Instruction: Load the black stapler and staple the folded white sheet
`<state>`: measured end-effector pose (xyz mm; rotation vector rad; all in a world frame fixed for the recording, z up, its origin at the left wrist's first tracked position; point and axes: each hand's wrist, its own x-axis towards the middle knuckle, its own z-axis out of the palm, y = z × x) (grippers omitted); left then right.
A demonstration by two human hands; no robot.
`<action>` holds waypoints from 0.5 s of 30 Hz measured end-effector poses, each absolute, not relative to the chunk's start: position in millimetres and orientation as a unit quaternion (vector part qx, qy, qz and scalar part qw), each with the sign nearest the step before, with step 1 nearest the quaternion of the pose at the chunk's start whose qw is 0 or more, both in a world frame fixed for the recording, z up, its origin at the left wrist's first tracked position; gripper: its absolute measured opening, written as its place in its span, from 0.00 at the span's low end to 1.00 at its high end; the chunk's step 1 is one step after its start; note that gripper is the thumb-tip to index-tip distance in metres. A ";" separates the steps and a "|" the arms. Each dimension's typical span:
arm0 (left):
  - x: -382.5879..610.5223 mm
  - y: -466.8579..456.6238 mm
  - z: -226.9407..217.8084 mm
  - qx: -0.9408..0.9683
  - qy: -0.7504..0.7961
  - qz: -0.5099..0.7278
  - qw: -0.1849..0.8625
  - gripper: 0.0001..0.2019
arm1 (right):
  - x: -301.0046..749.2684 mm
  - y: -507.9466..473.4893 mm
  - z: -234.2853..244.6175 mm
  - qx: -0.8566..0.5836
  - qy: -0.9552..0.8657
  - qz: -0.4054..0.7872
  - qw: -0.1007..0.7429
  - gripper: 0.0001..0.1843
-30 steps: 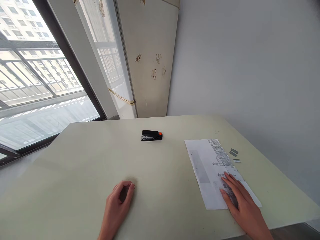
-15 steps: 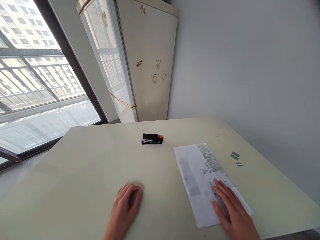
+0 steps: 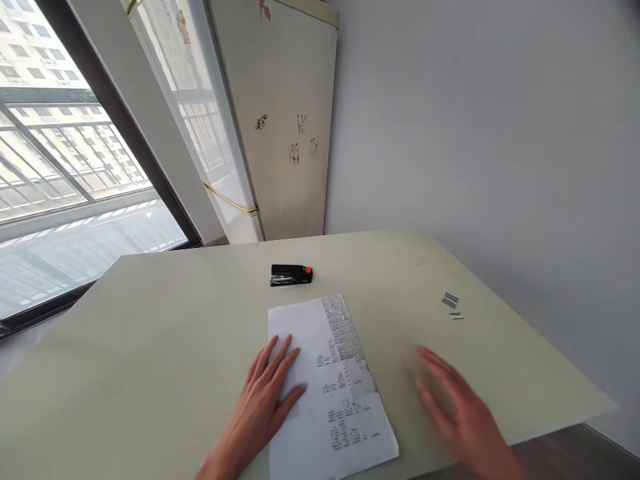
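Observation:
A stack of white paper sheets with printed text and a grey strip of overlapping pieces along its right side lies on the pale table. Flat on its left part rests my left hand, fingers spread. To the right of the paper, my right hand hovers over or near the tabletop, blurred by motion, thumb apart from the fingers and nothing in it. Beyond the paper's far edge sits a black stapler with an orange-red patch at its right end.
Several small grey staple strips lie on the right of the table. Behind the table stand a worn white fridge and a grey wall. A window is at the left.
The paper has moved left across the table. My left hand, curled on the table before, now lies spread on the paper. My right hand has come off the sheets. The view has shifted slightly right.

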<state>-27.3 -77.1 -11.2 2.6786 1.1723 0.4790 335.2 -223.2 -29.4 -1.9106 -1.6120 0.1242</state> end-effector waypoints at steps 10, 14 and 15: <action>-99.9 -52.2 -31.6 0.886 0.434 0.164 0.014 0.32 | 460.5 -175.7 -43.4 -0.837 -0.455 0.037 0.303 0.35; -111.7 -49.9 -32.2 0.878 0.433 0.203 0.036 0.27 | 466.7 -155.5 -52.5 -0.863 -0.429 0.002 0.266 0.34; -112.6 -49.9 -31.9 0.875 0.433 0.213 0.045 0.26 | 466.6 -151.3 -54.2 -0.866 -0.426 -0.013 0.261 0.33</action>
